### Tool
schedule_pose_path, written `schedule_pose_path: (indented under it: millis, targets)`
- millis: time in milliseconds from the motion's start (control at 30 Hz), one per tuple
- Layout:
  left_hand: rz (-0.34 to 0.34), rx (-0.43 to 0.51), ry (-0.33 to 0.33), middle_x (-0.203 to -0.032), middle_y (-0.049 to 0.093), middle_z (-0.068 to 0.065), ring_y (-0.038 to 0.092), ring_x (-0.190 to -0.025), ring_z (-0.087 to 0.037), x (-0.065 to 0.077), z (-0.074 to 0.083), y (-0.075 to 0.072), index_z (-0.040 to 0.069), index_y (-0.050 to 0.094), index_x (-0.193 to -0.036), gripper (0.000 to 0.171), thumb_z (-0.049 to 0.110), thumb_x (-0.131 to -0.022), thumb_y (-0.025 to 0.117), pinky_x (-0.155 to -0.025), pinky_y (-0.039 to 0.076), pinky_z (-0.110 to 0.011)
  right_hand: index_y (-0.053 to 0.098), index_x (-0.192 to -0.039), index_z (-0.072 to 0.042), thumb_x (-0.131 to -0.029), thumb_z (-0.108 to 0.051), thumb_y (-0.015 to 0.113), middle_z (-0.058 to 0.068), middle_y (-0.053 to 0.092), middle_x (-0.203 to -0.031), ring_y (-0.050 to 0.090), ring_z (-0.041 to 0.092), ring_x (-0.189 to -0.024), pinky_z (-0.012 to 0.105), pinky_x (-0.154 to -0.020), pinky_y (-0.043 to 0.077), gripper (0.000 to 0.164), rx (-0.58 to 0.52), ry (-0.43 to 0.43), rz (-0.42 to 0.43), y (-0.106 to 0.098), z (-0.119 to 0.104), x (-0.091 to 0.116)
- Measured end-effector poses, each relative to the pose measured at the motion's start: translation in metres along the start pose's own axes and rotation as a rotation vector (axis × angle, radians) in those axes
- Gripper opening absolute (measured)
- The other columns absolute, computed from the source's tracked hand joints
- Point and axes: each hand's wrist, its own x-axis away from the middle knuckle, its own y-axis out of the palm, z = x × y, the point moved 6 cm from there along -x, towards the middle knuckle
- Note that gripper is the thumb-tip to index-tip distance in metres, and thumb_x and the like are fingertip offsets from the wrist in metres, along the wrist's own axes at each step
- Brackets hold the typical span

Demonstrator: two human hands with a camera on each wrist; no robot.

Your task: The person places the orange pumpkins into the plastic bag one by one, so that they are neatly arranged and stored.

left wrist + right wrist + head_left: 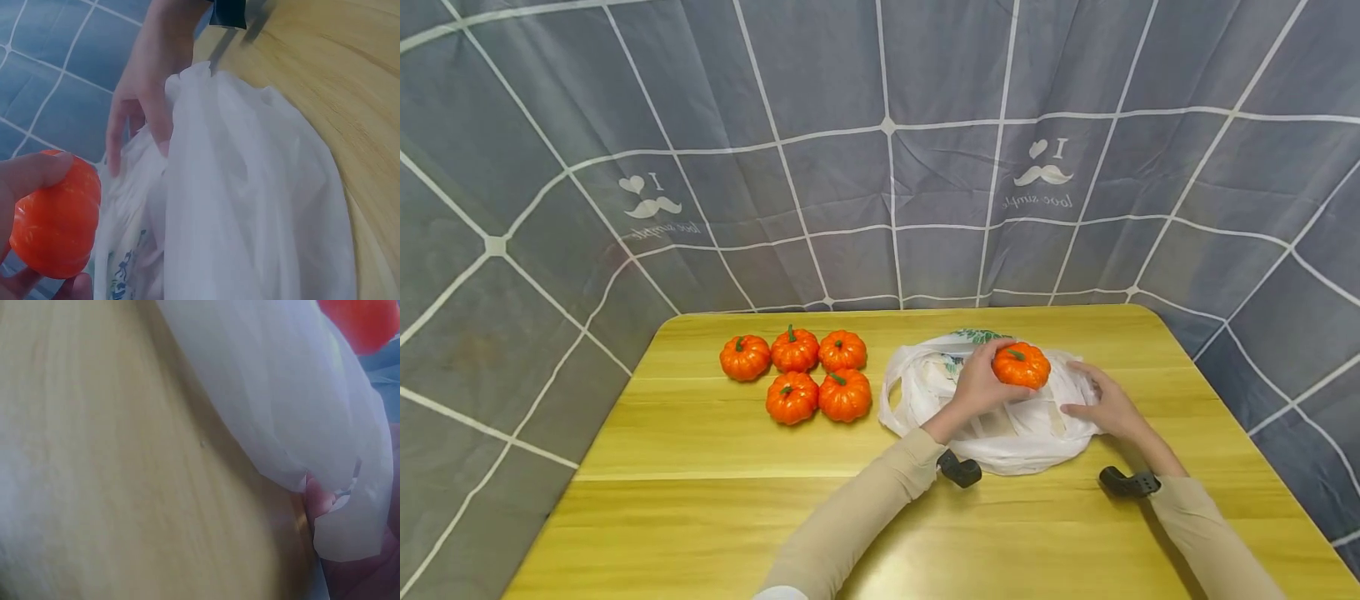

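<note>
In the head view a small orange pumpkin (1022,367) with a green stem is gripped by my left hand (983,385), above a white plastic bag (1000,442). The left wrist view shows the thumb over the same pumpkin (57,219), with fingers beneath it. My right hand (1112,407) holds the bag's right edge, thumb and fingers apart with film between them. In the right wrist view the bag (269,394) covers much of that hand. Green print shows on the bag. What is inside it is hidden.
Several more orange pumpkins (793,397) stand grouped to the left of the bag on the yellow wooden table (700,517). A grey curtain (820,183) with white lines hangs behind the table and along its sides.
</note>
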Motion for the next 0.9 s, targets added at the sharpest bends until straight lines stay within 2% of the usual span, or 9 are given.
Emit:
schedule_pose_path:
  millis: [233,433,633,900]
  targets:
    - [-0.033,0.002,-0.025,-0.131,0.056,-0.003,0.056,-0.109,-0.014,-0.008,0.003,0.017,0.023,0.055,-0.131,0.072,0.022,-0.067,0.086,-0.088,0.046,-0.021,0.036,-0.142,0.004,-0.078,-0.014,0.077,0.037,0.03,-0.146,0.026,0.057,-0.133,0.07,-0.104,0.023,0.078,-0.002,0.015,-0.015,-0.003,0.002,0.0]
    - [-0.022,-0.019,-0.076,-0.131,0.057,-0.001,0.056,-0.11,-0.012,-0.012,0.002,0.026,0.025,0.056,-0.131,0.072,0.022,-0.066,0.086,-0.089,0.045,-0.02,0.038,-0.14,0.006,-0.078,-0.013,0.077,0.037,0.032,-0.144,0.027,0.057,-0.131,0.071,-0.103,0.024,0.076,-0.008,-0.016,-0.009,-0.003,0.0,0.001]
    - [-0.036,-0.06,-0.066,-0.131,0.058,0.002,0.056,-0.113,-0.011,-0.015,0.002,0.035,0.022,0.056,-0.131,0.073,0.023,-0.065,0.087,-0.093,0.044,-0.02,0.039,-0.138,0.007,-0.077,-0.01,0.077,0.038,0.034,-0.142,0.028,0.058,-0.13,0.072,-0.102,0.024,0.075,-0.006,-0.031,0.005,-0.004,0.0,0.003]
    - [-0.003,-0.05,-0.074,-0.133,0.057,0.001,0.056,-0.116,-0.015,-0.019,-0.002,0.041,0.021,0.056,-0.131,0.074,0.019,-0.065,0.088,-0.096,0.044,-0.023,0.039,-0.138,0.007,-0.075,-0.009,0.078,0.038,0.034,-0.142,0.03,0.058,-0.129,0.072,-0.102,0.025,0.075,-0.02,-0.041,0.019,-0.002,0.0,0.002]
